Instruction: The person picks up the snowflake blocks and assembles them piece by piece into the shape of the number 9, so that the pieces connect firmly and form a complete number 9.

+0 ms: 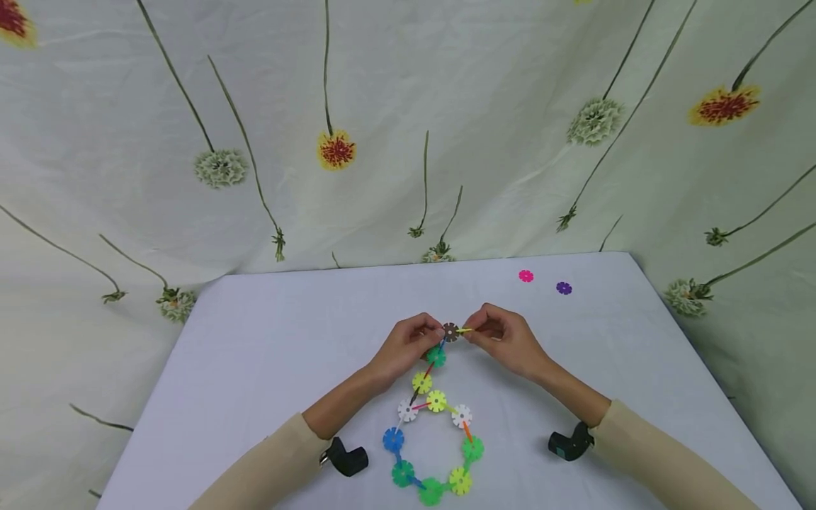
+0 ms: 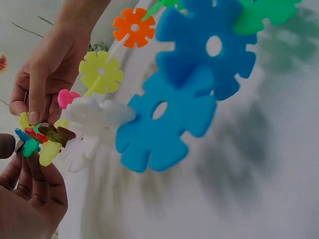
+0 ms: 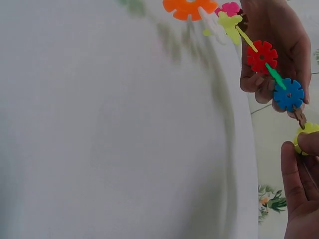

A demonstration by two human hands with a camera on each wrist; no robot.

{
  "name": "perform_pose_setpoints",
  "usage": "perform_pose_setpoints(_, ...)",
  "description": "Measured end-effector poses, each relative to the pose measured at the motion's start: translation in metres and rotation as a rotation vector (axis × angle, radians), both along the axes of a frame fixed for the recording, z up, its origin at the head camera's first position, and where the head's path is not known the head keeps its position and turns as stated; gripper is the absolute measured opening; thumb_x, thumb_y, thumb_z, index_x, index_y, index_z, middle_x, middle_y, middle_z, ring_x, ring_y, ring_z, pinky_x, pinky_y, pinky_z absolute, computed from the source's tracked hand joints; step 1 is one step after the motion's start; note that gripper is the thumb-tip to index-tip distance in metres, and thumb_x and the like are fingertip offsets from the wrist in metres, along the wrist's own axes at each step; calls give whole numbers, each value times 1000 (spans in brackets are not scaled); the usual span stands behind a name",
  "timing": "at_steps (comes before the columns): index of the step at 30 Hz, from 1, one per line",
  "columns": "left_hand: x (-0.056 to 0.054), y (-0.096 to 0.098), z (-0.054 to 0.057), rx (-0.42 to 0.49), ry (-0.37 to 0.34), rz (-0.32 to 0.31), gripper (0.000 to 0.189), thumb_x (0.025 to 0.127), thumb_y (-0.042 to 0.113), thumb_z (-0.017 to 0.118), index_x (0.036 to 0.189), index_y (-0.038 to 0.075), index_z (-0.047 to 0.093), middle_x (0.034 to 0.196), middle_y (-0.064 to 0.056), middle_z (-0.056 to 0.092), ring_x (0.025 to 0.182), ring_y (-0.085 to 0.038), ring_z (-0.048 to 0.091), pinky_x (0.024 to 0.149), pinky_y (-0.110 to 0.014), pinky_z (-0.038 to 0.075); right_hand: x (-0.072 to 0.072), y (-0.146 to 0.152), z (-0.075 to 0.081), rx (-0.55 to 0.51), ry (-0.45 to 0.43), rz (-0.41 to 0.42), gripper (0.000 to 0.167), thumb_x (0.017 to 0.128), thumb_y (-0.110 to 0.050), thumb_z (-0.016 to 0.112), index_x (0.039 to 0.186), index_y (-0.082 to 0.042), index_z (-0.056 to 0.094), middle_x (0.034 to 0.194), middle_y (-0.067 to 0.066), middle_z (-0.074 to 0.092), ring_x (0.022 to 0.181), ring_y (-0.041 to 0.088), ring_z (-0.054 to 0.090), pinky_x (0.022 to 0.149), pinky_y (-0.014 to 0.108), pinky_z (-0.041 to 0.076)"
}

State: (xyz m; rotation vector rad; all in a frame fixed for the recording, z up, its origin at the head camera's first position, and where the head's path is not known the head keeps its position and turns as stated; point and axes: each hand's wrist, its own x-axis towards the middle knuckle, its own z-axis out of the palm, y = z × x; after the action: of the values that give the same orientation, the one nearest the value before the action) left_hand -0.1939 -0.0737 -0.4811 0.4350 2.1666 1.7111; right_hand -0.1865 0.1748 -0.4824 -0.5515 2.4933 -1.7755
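Observation:
Notched plastic discs, joined slot to slot, form a ring on the table with a chain rising from its far side. My left hand (image 1: 404,348) pinches the chain near its far end, beside the brown disc (image 1: 450,331) and a blue disc (image 3: 288,94). Between the right hand's (image 1: 510,343) thumb and fingers is a yellow disc (image 3: 305,135), edge-on in the head view and meeting the brown disc. Green (image 1: 436,356) and yellow (image 1: 421,382) discs follow down the chain to a white disc (image 1: 407,410) in the ring. Blue discs (image 2: 159,119) loom large in the left wrist view.
A loose pink disc (image 1: 525,276) and a purple disc (image 1: 564,288) lie near the far edge of the white table (image 1: 287,326). Behind hangs a flower-printed cloth (image 1: 382,85). Black wrist devices (image 1: 347,457) sit at both sleeves, either side of the ring.

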Motion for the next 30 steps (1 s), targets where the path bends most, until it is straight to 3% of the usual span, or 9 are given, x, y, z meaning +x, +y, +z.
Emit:
perform_pose_setpoints(6,-3,4,3,8,-33,10,22,108,22,64,115,2,70,112,-13,75,91,-12,63,85,-20,53,2,-4,0,-7,9,21,7,98,-9,78,99,-12,72,108,9,77,95,22,78,84,25,63)
perform_pose_setpoints(14,-7,4,4,11,-26,31,19,106,18,66,109,0,73,100,-10,75,84,-12,62,80,-22,55,0,-7,2,0,29,24,6,97,-6,79,96,-8,74,103,9,80,93,33,79,83,25,64)
perform_pose_setpoints(22,-9,3,5,-21,11,23,18,106,18,67,107,1,74,96,-13,74,80,-12,61,77,-24,54,0,-11,4,61,82,27,5,95,-5,81,96,-5,76,101,6,81,90,11,78,83,24,64)
perform_pose_setpoints(25,-9,3,5,3,13,1,20,106,18,66,108,-1,73,97,-17,74,80,-11,61,76,-23,54,1,-11,5,66,85,12,7,95,-5,81,96,-9,75,101,5,81,91,10,77,85,23,64)
perform_pose_setpoints(30,-8,2,4,21,-16,-16,21,106,18,67,110,-2,73,99,-11,74,81,-11,61,77,-21,55,3,-10,3,65,70,6,11,96,-6,80,96,-14,73,103,4,79,93,12,77,87,22,63)
